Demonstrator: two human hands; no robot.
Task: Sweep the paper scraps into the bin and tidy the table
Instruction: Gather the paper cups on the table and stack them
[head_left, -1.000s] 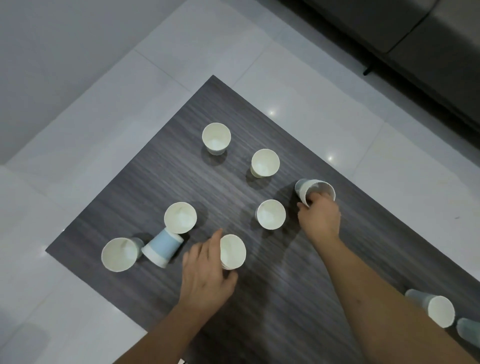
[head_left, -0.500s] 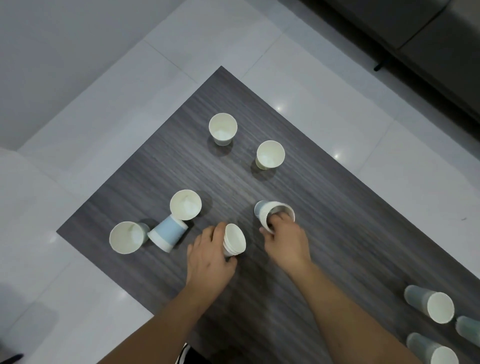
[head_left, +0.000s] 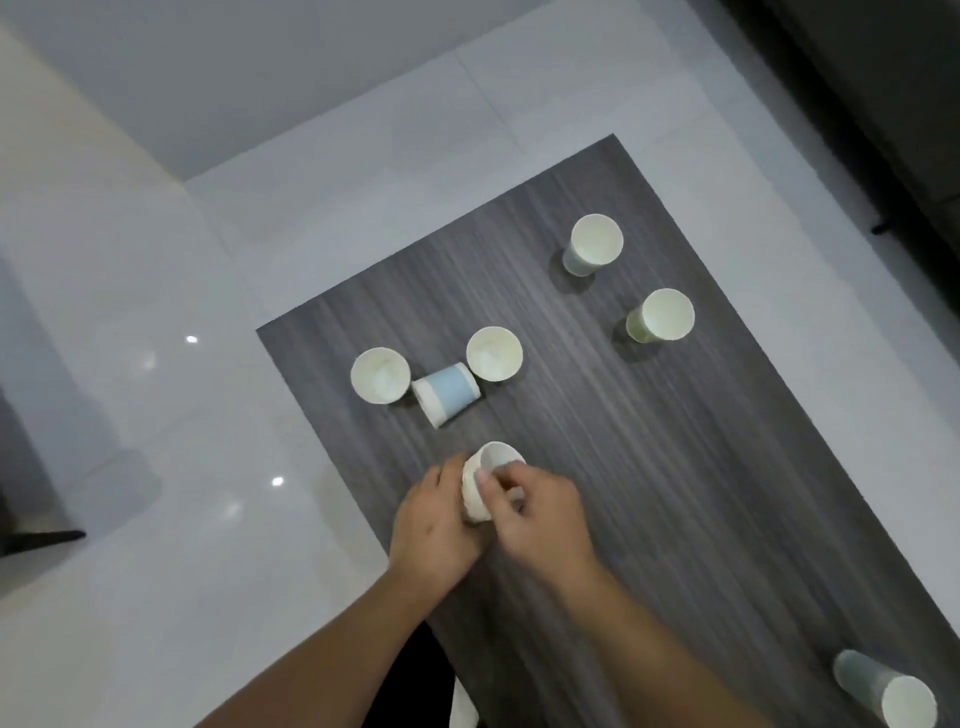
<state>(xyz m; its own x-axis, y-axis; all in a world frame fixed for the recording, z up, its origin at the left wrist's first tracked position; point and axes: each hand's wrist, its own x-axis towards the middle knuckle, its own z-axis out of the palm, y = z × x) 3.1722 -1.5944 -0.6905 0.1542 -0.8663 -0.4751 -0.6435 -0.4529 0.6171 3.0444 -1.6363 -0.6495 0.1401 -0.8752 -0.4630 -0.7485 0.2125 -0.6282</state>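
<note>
A stack of white paper cups (head_left: 485, 478) is held between both hands near the table's left edge. My left hand (head_left: 434, 525) grips its left side, and my right hand (head_left: 537, 512) pinches its rim and right side. Two upright cups (head_left: 381, 375) (head_left: 493, 353) stand beyond, with a pale blue cup (head_left: 445, 393) lying on its side between them. Farther back stand two more upright cups (head_left: 596, 244) (head_left: 662, 314). No paper scraps or bin are in view.
The dark wood-grain table (head_left: 675, 493) sits on a glossy white tiled floor (head_left: 208, 467). Another cup (head_left: 885, 688) stands at the table's near right. A dark sofa (head_left: 883, 78) fills the top right corner.
My right hand brought its cup over to the stack in my left hand, and both hands now hold the joined stack. The view has swung left.
</note>
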